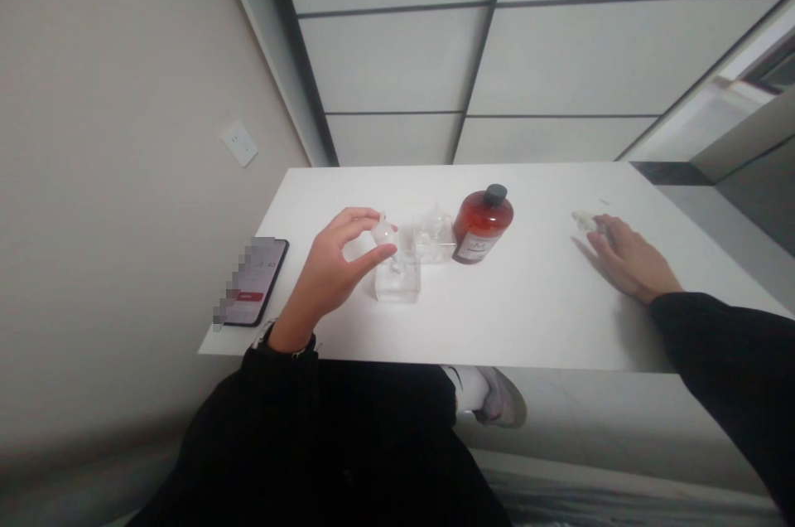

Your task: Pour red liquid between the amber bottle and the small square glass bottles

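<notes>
My left hand [329, 274] is closed, pinching a small clear rounded piece with a narrow tip [383, 232] between thumb and fingers. That piece is just over a clear square glass-like container [397, 287] on the white table [497, 320]. Right behind it stands a second clear container [435, 247], with a transparent rounded part on top. An amber bottle [481, 216] with a black cap and a pale label is beside the containers. Towards the table's right side, my right hand [630, 258] has its fingertips closed on a small crumpled white wad [584, 220]; its material is unclear.
A phone [257, 282] with its screen lit lies at the table's left edge. A small pale scrap [604, 201] is beyond my right hand. The wall with an outlet [239, 143] borders the left, and panelled doors [397, 63] rise behind the table.
</notes>
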A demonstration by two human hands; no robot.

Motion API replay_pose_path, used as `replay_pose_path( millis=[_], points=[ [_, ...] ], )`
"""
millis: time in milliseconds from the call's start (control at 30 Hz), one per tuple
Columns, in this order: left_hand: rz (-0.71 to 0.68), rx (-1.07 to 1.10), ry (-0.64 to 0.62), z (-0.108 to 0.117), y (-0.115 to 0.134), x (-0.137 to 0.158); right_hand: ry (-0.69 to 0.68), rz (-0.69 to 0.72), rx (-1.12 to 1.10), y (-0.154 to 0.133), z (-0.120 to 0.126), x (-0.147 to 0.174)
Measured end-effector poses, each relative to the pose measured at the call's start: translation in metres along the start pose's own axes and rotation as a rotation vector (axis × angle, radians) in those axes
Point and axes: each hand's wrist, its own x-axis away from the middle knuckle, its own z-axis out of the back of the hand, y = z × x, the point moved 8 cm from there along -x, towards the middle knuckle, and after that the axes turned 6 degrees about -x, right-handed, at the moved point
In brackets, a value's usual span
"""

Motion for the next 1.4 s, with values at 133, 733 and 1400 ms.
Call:
replay_pose_path(
  millis=[133,733,1400],
  points=[
    [-0.019,0.011,-0.015,-0.002,0.003,0.001,0.003,0.001,0.000,-0.001,0.001,0.000],
    [0.014,0.017,0.025,0.002,0.006,-0.001,0.333,-0.133,0.147,0.013,0.034,0.008],
    [0.031,0.041,-0.008,0.002,0.007,-0.001,0.207,-0.252,0.193,0.017,0.026,0.012]
  ],
)
